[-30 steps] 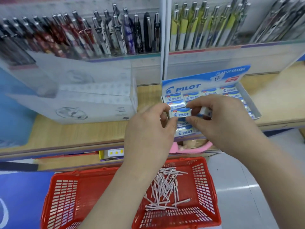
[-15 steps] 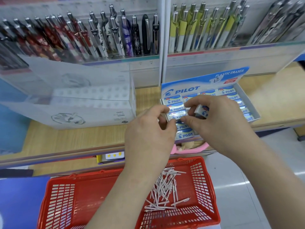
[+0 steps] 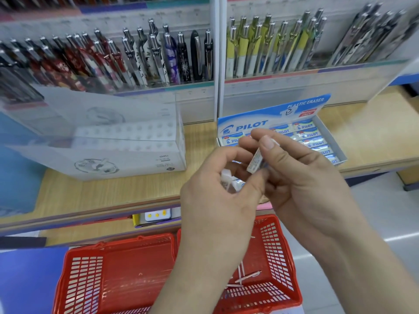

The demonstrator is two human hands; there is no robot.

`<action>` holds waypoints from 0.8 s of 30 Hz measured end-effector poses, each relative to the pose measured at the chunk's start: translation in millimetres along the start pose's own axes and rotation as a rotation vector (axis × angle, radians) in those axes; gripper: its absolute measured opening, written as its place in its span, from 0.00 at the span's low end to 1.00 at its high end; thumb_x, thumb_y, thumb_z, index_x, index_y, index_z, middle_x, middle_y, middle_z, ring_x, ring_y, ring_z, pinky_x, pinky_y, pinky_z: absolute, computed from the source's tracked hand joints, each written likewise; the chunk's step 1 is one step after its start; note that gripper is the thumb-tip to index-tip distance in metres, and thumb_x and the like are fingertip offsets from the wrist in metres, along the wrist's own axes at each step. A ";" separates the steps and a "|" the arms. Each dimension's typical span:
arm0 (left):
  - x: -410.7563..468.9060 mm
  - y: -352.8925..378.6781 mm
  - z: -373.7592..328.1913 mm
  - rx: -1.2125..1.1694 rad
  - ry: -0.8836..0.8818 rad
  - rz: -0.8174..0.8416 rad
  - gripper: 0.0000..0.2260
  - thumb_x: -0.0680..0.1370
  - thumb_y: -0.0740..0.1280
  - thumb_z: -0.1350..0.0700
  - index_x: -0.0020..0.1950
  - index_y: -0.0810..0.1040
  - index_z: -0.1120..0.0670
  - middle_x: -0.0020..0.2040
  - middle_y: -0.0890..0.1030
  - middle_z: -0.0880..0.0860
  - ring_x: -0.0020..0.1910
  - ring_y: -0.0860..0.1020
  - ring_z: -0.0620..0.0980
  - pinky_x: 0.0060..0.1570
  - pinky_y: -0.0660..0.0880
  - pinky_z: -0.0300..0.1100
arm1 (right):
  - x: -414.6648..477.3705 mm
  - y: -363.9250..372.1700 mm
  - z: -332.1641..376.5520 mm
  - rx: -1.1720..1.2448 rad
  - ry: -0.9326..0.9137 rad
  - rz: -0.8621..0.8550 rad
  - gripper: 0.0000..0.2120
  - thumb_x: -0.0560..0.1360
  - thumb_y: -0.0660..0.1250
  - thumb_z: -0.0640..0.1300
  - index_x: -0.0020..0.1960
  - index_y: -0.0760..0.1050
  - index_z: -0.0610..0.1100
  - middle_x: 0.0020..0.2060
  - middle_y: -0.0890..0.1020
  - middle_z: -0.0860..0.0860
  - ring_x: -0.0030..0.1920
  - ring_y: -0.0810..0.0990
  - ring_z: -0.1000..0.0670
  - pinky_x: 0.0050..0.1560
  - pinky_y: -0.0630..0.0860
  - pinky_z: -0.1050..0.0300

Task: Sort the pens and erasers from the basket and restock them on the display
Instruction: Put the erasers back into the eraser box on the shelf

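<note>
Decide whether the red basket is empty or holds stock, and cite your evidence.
Not empty. A few thin white pens lie on the floor of the red basket, at its right end.

I read "PILOT" and "PLASTIC ERASER" on the box flap (image 3: pixel 277 117) just beyond my right hand (image 3: pixel 306 177); erasers (image 3: pixel 311 134) inside say "PILOT".
</note>
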State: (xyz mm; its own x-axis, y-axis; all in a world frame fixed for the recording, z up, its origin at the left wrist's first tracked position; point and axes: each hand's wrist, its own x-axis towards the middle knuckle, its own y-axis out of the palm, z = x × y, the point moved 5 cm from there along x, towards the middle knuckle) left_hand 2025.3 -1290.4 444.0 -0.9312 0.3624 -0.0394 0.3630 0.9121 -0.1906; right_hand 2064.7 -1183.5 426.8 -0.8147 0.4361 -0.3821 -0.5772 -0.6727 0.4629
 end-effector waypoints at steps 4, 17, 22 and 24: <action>1.1 -5.6 10.0 -0.299 -0.185 -0.003 0.01 0.71 0.72 0.57 0.42 0.83 0.53 0.30 0.80 0.53 0.24 0.74 0.39 0.24 0.69 0.29 | -3.7 -4.6 7.9 -0.066 -0.045 0.046 0.12 0.68 0.67 0.44 0.49 0.82 0.43 0.46 0.85 0.44 0.45 0.84 0.48 0.45 0.81 0.57; 5.4 -8.5 19.3 -0.367 -0.271 0.077 0.06 0.69 0.73 0.61 0.45 0.83 0.56 0.28 0.76 0.45 0.19 0.69 0.39 0.22 0.64 0.25 | -5.9 -18.6 25.1 -0.528 -0.159 0.082 0.14 0.62 0.73 0.38 0.48 0.83 0.46 0.42 0.87 0.49 0.41 0.86 0.49 0.40 0.80 0.62; 8.6 -7.9 25.1 -0.309 -0.267 0.068 0.06 0.67 0.75 0.58 0.43 0.83 0.54 0.32 0.81 0.49 0.26 0.76 0.41 0.26 0.69 0.30 | 1.5 -19.0 18.4 -0.378 -0.135 0.062 0.15 0.60 0.74 0.38 0.47 0.81 0.41 0.40 0.86 0.48 0.40 0.85 0.49 0.40 0.79 0.62; 8.3 -6.1 25.1 -0.262 -0.237 0.056 0.06 0.67 0.76 0.58 0.42 0.82 0.54 0.33 0.83 0.51 0.29 0.78 0.43 0.29 0.73 0.33 | 2.0 -18.2 10.5 -0.247 -0.096 0.033 0.15 0.57 0.75 0.42 0.44 0.83 0.42 0.39 0.85 0.44 0.40 0.84 0.47 0.43 0.80 0.58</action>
State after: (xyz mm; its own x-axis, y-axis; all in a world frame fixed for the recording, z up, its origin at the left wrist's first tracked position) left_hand 2014.5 -1297.7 420.2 -0.8804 0.3862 -0.2753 0.3809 0.9216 0.0750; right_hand 2073.0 -1164.1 426.1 -0.8409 0.4587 -0.2871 -0.5294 -0.8074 0.2604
